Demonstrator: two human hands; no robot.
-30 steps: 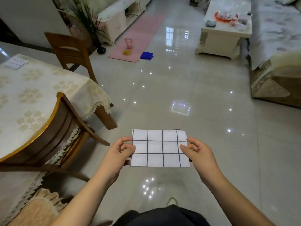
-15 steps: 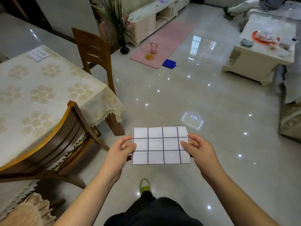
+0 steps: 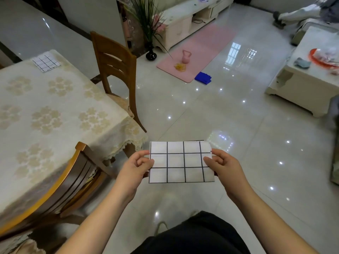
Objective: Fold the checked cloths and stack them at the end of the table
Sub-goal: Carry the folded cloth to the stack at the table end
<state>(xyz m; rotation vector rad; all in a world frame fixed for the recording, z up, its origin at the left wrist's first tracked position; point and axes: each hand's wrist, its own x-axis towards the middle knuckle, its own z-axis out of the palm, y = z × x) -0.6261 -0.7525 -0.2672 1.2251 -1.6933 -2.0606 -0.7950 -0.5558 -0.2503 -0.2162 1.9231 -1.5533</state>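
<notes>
A folded checked cloth [image 3: 180, 162], a flat white rectangle crossed by thin dark grid lines, is being held level in the air above the glossy tiled floor [image 3: 229, 125], just off the corner of the table [image 3: 55, 114]. The left hand [image 3: 134, 168] is pinching its left edge with curled fingers [image 3: 142, 158], thumb on top; the right hand [image 3: 224, 166] is gripping the right edge likewise. The table is wearing a cream, lace-edged cover with pale flower motifs. At its far end 1 more folded checked cloth [image 3: 46, 61] is lying flat. 2 wooden chairs are standing against the table, the far chair [image 3: 114, 57] slat-backed, the near chair [image 3: 73, 182] curved-backed.
</notes>
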